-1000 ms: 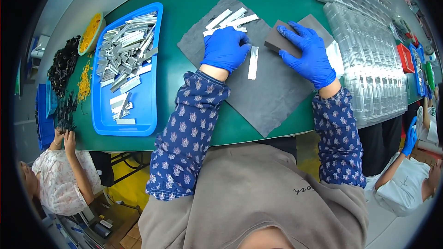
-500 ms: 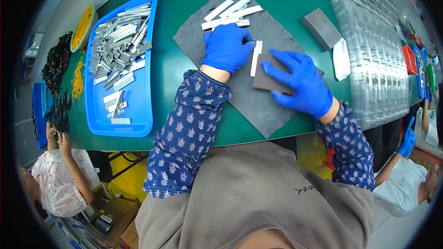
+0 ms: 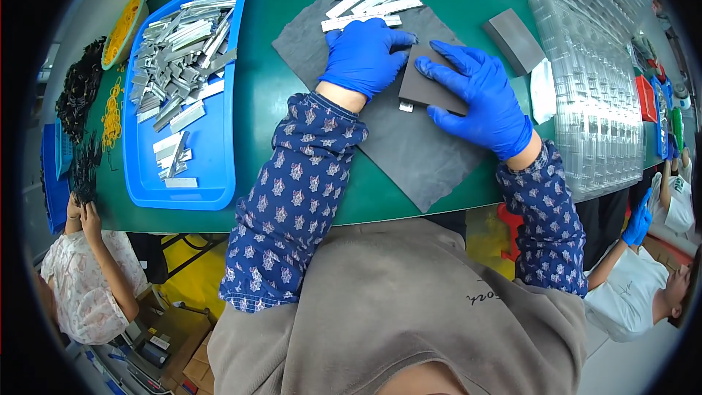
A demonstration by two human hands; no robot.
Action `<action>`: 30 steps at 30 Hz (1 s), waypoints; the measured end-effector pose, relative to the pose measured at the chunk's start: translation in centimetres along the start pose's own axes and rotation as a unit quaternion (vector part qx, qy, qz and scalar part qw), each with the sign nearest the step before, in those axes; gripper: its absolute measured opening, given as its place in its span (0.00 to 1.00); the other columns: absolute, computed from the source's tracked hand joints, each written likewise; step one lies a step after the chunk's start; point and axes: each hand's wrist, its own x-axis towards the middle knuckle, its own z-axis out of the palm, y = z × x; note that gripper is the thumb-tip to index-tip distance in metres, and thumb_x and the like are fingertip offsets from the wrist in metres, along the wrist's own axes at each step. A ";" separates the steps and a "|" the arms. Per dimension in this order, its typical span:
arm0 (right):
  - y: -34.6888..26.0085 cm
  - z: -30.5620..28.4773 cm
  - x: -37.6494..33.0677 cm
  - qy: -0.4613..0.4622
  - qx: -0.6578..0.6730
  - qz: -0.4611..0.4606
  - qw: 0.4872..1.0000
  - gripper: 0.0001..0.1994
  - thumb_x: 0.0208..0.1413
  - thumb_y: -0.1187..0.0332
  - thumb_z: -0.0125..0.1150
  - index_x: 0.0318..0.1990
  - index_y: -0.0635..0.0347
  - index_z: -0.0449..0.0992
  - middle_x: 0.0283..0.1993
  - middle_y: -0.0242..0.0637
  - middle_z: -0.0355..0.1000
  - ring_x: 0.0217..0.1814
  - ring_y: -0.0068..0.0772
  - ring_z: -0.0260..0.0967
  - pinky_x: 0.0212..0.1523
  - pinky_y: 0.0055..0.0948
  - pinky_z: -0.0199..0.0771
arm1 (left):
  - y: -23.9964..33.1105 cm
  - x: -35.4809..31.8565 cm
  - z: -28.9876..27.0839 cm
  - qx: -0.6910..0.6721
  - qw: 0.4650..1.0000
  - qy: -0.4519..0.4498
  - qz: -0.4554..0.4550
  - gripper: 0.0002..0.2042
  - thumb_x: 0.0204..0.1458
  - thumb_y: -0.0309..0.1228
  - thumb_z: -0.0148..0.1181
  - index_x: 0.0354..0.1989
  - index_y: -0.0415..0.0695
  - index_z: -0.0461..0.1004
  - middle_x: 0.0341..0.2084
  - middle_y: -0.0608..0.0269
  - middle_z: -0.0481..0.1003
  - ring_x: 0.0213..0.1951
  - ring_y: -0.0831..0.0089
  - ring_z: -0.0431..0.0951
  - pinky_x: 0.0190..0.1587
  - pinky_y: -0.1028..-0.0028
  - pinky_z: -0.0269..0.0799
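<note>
My right hand (image 3: 479, 99), in a blue glove, grips a dark grey rectangular block (image 3: 430, 88) with its fingers spread over the top and side. Below the block's lower left edge pokes the short end of a pale metal strip (image 3: 406, 107); the block covers the rest. Close to the block's upper left side is my left hand (image 3: 364, 58), also gloved. Its thumb and forefinger stretch apart toward the block, while its other fingertips are hard to see. Just beyond it, several flat silvery strips (image 3: 373, 9) lie on a dark grey slate-like mat (image 3: 431, 164).
At left, a blue tray (image 3: 212, 199) holds many metal strips. Beyond it are a bowl of yellow bands (image 3: 124, 29) and dark bundles (image 3: 80, 88). A second grey block (image 3: 514, 40), a white packet (image 3: 542, 91) and clear plastic trays (image 3: 592, 110) stand at right. People sit at both sides.
The grey block has shifted over the metal strip, which showed almost whole beside it before. My left forefinger has stretched out toward the block. The whole view has shifted slightly.
</note>
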 end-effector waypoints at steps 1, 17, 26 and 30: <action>-0.1 0.1 0.1 -0.006 -0.038 0.003 0.999 0.31 0.40 0.61 0.66 0.58 0.46 0.73 0.63 0.42 0.65 0.59 0.50 0.64 0.59 0.42 0.62 | -0.1 -0.1 0.1 -0.002 1.000 -0.002 -0.002 0.08 0.44 0.41 0.62 0.32 0.61 0.84 0.34 0.65 0.76 0.40 0.61 0.76 0.46 0.52 0.59; -1.1 0.0 0.0 -0.034 -0.057 0.017 0.998 0.28 0.41 0.61 0.66 0.56 0.45 0.75 0.60 0.45 0.67 0.55 0.51 0.66 0.55 0.42 0.66 | 0.3 0.2 -0.2 0.053 0.998 -0.012 0.014 0.07 0.44 0.41 0.63 0.31 0.60 0.84 0.30 0.68 0.79 0.37 0.65 0.78 0.43 0.56 0.64; -2.4 -0.3 0.0 -0.027 -0.077 0.024 0.996 0.28 0.41 0.60 0.66 0.56 0.45 0.75 0.58 0.45 0.68 0.53 0.51 0.67 0.54 0.43 0.66 | 0.6 0.0 -0.3 0.088 0.996 -0.004 0.023 0.08 0.45 0.40 0.63 0.33 0.57 0.84 0.30 0.66 0.79 0.37 0.64 0.78 0.41 0.61 0.68; -2.2 0.2 0.7 -0.002 -0.123 0.078 0.989 0.28 0.41 0.60 0.66 0.56 0.46 0.75 0.58 0.46 0.68 0.52 0.51 0.67 0.52 0.43 0.65 | 0.5 0.2 -0.1 0.069 0.997 0.000 0.022 0.08 0.46 0.40 0.62 0.32 0.58 0.84 0.29 0.67 0.80 0.36 0.64 0.78 0.42 0.61 0.66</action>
